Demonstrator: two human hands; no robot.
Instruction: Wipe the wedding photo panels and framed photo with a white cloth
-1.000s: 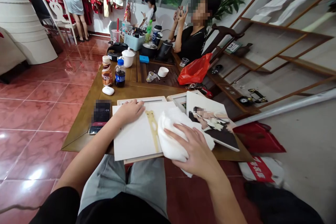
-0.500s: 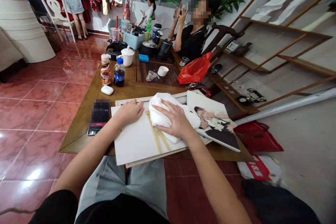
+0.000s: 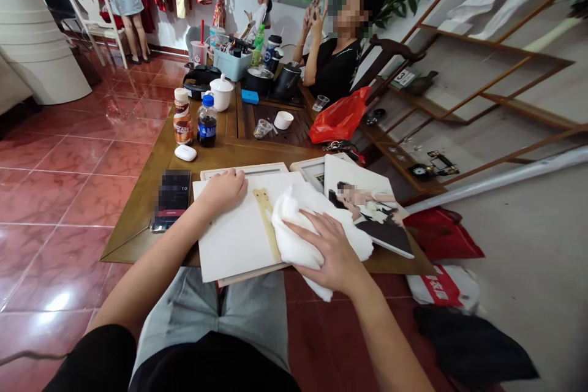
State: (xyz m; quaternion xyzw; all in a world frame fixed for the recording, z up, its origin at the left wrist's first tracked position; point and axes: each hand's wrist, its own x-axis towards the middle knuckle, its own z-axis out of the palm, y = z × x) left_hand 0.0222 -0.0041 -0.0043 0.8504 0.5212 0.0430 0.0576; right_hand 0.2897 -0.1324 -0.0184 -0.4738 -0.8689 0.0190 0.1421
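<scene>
My left hand (image 3: 226,191) lies on the upper left part of a flat white panel (image 3: 232,233), fingers stretched out and holding nothing. A pale yellow shape with a small eared head (image 3: 262,197) runs down the panel; I cannot tell if it is printed or laid on. My right hand (image 3: 328,251) grips a crumpled white cloth (image 3: 294,220) over the panel's right side, covering part of the yellow shape. Part of the cloth hangs past the front edge. Under the panel shows a light wooden frame (image 3: 250,168). A photo panel (image 3: 381,220) lies to the right.
The wooden table (image 3: 133,226) also bears a phone (image 3: 171,199), a white earbud case (image 3: 185,152), a cola bottle (image 3: 207,122), a brown drink bottle (image 3: 182,117) and a red plastic bag (image 3: 340,115). Across it sits another person (image 3: 337,64). Shelves (image 3: 500,92) stand at right.
My right hand has moved the cloth right and toward me, uncovering the head of the yellow shape and some of the panel's top. The left hand stays on the panel.
</scene>
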